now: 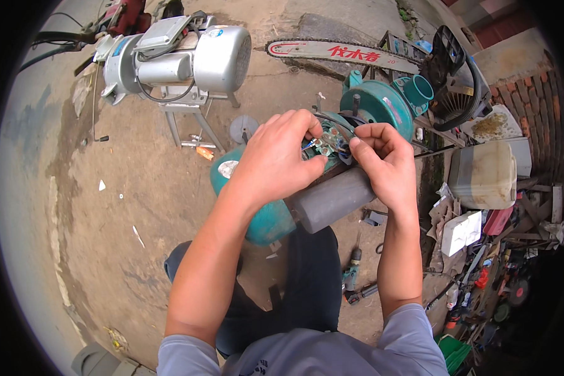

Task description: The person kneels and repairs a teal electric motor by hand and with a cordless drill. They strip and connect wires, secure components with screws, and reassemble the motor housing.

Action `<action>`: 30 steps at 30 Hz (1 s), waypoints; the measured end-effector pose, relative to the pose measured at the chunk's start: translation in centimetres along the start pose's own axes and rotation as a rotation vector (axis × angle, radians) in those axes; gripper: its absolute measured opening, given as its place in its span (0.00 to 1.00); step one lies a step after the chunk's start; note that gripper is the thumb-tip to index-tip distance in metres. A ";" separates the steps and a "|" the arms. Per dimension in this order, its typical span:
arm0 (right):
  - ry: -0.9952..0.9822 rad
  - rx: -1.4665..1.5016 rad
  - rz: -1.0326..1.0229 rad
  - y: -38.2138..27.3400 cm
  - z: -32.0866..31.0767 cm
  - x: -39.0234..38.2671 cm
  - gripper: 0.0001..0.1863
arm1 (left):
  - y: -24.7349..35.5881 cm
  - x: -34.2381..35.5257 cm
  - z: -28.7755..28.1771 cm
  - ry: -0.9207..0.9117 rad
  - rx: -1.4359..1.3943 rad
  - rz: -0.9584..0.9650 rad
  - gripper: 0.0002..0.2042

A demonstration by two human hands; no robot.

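A teal electric water pump (271,224) lies in front of my knees with its wiring compartment uncovered. Inside it sits a small terminal block (325,148) with metal contacts and thin wires. My left hand (286,150) has its thumb and curled fingers on either side of this block. At the other side, my right hand (387,160) pinches a dark wire (346,141) between thumb and forefinger; the fingertips partly hide it. Along the near side of the pump runs a dark grey cylinder (334,199), below my hands. The round teal pump casing (377,105) is beyond my right hand.
A silver motor (222,59) stands on a metal frame at the back left. A chainsaw (357,53) lies at the back right. On the concrete floor (106,232) near my right knee is a cordless drill (352,274). A dirty plastic canister (484,172) and scattered tools line the right.
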State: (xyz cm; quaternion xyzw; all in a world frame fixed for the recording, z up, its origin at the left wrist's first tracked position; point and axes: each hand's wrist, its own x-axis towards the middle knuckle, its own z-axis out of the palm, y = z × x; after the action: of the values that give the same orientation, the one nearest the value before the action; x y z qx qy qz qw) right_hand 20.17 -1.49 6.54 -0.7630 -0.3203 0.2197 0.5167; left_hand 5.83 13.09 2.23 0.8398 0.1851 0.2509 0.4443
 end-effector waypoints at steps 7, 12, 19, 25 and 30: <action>-0.003 0.059 0.048 -0.2 -0.3 -0.2 0.16 | 0.6 0.4 -0.2 -0.033 0.005 -0.029 0.16; -0.020 0.089 0.051 0.2 -0.5 -0.5 0.17 | 0.8 0.3 -0.1 -0.019 -0.082 0.072 0.15; -0.009 0.118 0.003 1.0 -0.9 -1.6 0.16 | 1.0 -0.1 0.1 0.048 -0.039 0.134 0.13; 0.040 0.046 0.022 1.1 -1.1 -1.7 0.12 | 0.6 -0.2 0.5 0.083 -0.026 0.130 0.10; 0.079 0.092 -0.006 0.6 -1.0 -2.0 0.12 | 1.3 -0.1 0.4 0.057 -0.014 0.068 0.09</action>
State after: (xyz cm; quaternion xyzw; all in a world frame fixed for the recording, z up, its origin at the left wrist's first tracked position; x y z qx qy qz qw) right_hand 19.60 -3.71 6.39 -0.7457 -0.2913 0.2024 0.5641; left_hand 6.12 12.12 3.11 0.8350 0.1675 0.2911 0.4359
